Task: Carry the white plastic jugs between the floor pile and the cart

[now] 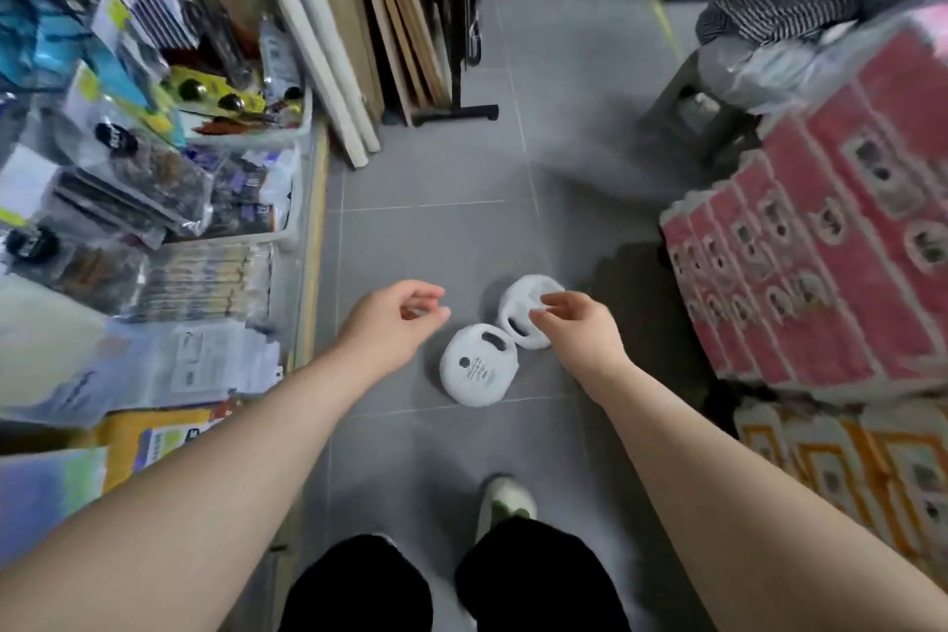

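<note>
At centre frame I see both hands hovering empty over two round white plastic palettes (477, 364) lying side by side on the grey tiled floor (436, 169), left hand (395, 318) and right hand (574, 323) loosely curled (fingers relaxed, seemingly poised to grasp).

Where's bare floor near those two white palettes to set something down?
Bare grey floor tiles lie beyond the two white palettes, between the white rolls leaning at the left shelf and the stool. Another patch lies between the palettes and the shoe. The right is crowded by the red packs, the left by shelf packets.
</note>
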Demonstrator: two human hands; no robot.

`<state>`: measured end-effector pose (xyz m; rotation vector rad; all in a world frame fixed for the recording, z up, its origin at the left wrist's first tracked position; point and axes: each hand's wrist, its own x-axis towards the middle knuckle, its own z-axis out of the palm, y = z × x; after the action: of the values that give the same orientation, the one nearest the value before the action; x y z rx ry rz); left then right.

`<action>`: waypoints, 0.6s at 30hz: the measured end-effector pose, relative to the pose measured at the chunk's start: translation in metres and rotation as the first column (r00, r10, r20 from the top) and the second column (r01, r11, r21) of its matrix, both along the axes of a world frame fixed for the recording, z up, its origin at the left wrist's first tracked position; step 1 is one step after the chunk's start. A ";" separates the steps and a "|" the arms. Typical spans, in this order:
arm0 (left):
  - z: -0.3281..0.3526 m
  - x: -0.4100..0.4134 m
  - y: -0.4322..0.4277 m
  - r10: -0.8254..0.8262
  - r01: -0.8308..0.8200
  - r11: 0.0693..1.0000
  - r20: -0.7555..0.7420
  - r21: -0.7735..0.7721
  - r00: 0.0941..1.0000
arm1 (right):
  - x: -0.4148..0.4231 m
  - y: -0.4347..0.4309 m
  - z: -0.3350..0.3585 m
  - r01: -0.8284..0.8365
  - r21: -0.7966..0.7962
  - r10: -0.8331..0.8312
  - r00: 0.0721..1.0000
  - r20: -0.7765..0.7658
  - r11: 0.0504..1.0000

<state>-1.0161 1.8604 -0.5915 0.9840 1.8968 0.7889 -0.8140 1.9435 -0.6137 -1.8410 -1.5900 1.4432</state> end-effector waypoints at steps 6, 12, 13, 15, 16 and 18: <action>-0.192 -0.020 0.041 -0.115 0.114 0.988 0.001 -0.104 0.993 | -0.013 0.011 -0.187 0.101 -0.121 -0.093 0.993 0.066 0.988; -0.378 -0.037 0.077 -0.182 0.177 0.968 -0.013 -0.175 0.983 | -0.032 0.019 -0.356 0.160 -0.153 -0.152 0.986 0.066 0.975; -0.403 -0.039 0.082 -0.184 0.181 0.966 0.002 -0.183 0.983 | -0.035 0.021 -0.378 0.179 -0.156 -0.175 0.984 0.037 0.971; -0.446 -0.039 0.091 -0.192 0.196 0.959 0.039 -0.204 0.981 | -0.040 0.022 -0.416 0.211 -0.146 -0.217 0.976 -0.024 0.967; -0.465 -0.038 0.097 -0.201 0.207 0.954 0.052 -0.218 0.978 | -0.041 0.020 -0.433 0.227 -0.128 -0.236 0.970 -0.058 0.965; -0.493 -0.036 0.105 -0.220 0.234 0.944 0.086 -0.233 0.972 | -0.041 0.018 -0.461 0.256 -0.096 -0.268 0.951 -0.152 0.962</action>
<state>-1.0522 1.9656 -1.0848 0.9922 1.7416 0.4350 -0.8548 1.9618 -1.0742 -1.8394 -1.1787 1.5046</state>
